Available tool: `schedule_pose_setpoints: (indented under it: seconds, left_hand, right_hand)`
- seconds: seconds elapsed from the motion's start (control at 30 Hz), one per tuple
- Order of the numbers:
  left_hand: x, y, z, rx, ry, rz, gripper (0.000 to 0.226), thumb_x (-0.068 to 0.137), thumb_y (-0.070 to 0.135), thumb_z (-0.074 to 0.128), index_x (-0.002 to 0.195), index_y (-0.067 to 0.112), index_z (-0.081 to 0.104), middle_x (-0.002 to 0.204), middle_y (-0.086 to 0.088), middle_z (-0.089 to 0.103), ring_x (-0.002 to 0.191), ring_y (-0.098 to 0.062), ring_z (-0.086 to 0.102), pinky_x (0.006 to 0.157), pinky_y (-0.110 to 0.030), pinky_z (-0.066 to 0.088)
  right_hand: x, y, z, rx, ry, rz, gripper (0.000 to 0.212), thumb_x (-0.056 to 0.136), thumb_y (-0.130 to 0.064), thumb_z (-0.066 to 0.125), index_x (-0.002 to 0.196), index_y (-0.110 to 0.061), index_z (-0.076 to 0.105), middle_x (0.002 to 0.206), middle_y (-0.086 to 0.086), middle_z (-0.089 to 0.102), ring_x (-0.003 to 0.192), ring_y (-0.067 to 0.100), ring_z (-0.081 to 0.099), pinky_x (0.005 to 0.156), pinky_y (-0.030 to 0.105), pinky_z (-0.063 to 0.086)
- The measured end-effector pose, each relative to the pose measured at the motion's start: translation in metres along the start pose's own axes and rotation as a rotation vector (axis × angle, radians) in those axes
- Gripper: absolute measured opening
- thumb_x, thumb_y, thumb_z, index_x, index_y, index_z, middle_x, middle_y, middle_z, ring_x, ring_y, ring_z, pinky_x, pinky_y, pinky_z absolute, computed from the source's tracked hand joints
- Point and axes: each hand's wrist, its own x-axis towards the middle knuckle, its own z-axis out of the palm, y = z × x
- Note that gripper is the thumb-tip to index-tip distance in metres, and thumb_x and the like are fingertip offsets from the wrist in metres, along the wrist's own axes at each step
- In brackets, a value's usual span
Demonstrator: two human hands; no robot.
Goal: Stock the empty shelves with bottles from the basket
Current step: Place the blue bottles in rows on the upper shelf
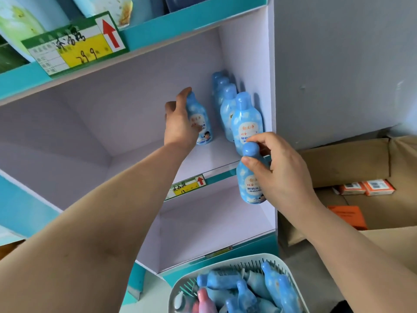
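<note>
My left hand is closed around a blue bottle standing upright on the pale lilac middle shelf, left of a row of several blue bottles lined up against the right wall. My right hand grips another blue bottle by its neck, held upright in the air in front of the shelf's front edge. A white slotted basket at the bottom holds several blue bottles and a pink one lying down.
The shelf below is bare. Price tags sit on the shelf edges. The top shelf carries other packages. Open cardboard boxes with orange packs stand to the right of the unit.
</note>
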Motion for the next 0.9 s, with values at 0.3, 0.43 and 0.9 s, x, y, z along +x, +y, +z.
schedule_pose_setpoints:
  seconds: [0.3, 0.43, 0.9]
  left_hand:
    - [0.036, -0.013, 0.02, 0.028, 0.05, -0.023, 0.087, 0.074, -0.006, 0.059, 0.144, 0.037, 0.028, 0.128, -0.008, 0.036, 0.114, -0.03, 0.049, 0.1, -0.035, 0.043]
    - [0.041, -0.015, 0.022, 0.05, 0.056, -0.026, 0.087, 0.077, -0.004, 0.056, 0.145, 0.039, 0.025, 0.131, -0.007, 0.034, 0.116, -0.028, 0.047, 0.098, -0.031, 0.041]
    - [-0.005, 0.0, -0.03, -0.015, -0.074, 0.065, 0.059, 0.076, -0.004, 0.067, 0.129, 0.018, 0.053, 0.123, -0.007, 0.055, 0.111, -0.021, 0.056, 0.095, -0.028, 0.046]
  right_hand:
    - [0.005, 0.01, 0.003, -0.002, 0.003, -0.016, 0.024, 0.086, -0.024, 0.066, 0.108, -0.021, 0.058, 0.106, -0.008, 0.062, 0.09, 0.007, 0.054, 0.072, 0.015, 0.041]
    - [0.006, 0.01, 0.004, -0.002, 0.01, -0.021, 0.023, 0.086, -0.026, 0.065, 0.108, -0.021, 0.058, 0.105, -0.009, 0.062, 0.091, 0.006, 0.054, 0.073, 0.02, 0.044]
    - [0.005, -0.017, 0.005, 0.027, 0.01, 0.007, 0.024, 0.084, -0.028, 0.067, 0.106, -0.028, 0.059, 0.105, -0.012, 0.063, 0.093, 0.008, 0.057, 0.082, 0.034, 0.048]
